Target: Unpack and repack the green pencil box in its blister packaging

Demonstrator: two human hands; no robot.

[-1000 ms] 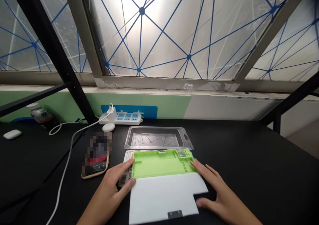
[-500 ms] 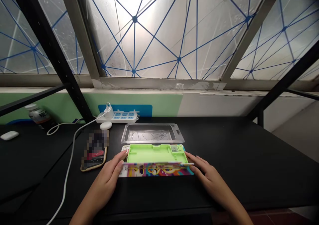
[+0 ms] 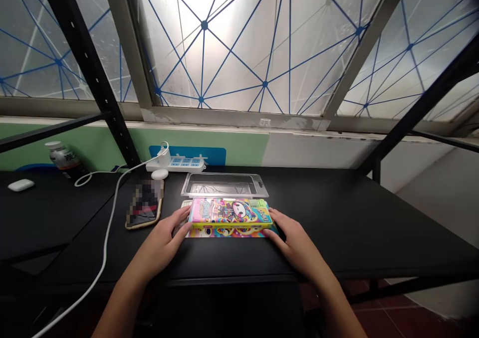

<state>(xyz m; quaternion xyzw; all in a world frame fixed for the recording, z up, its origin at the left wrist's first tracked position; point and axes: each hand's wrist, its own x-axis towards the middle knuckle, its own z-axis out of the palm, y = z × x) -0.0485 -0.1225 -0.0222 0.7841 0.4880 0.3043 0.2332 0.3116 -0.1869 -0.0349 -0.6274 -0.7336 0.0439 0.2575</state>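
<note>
A pencil case (image 3: pixel 229 211) with a colourful cartoon lid and a yellow front edge lies flat with its lid down. Under it is a bright printed card (image 3: pixel 232 232), showing along the front and at the left end. My left hand (image 3: pixel 164 241) closes on the case's left end, thumb at the front corner and fingers behind. At the right end my right hand (image 3: pixel 294 236) grips it the same way. Just behind the case sits a clear plastic blister shell (image 3: pixel 187 184). The fingertips behind the case are partly hidden.
To the left lie a phone (image 3: pixel 144 206), a white oval case (image 3: pixel 159 174) and a long white cable (image 3: pixel 107 243) running to a power strip (image 3: pixel 183 165). A bottle (image 3: pixel 65 159) and a white earbud case (image 3: pixel 21 185) are farther left. Black metal posts (image 3: pixel 95 74) flank the black desk (image 3: pixel 355 218).
The pencil case lid has swung down and shut over the green inside. Both hands stay at its ends. The view has tilted, so the desk sits higher in frame.
</note>
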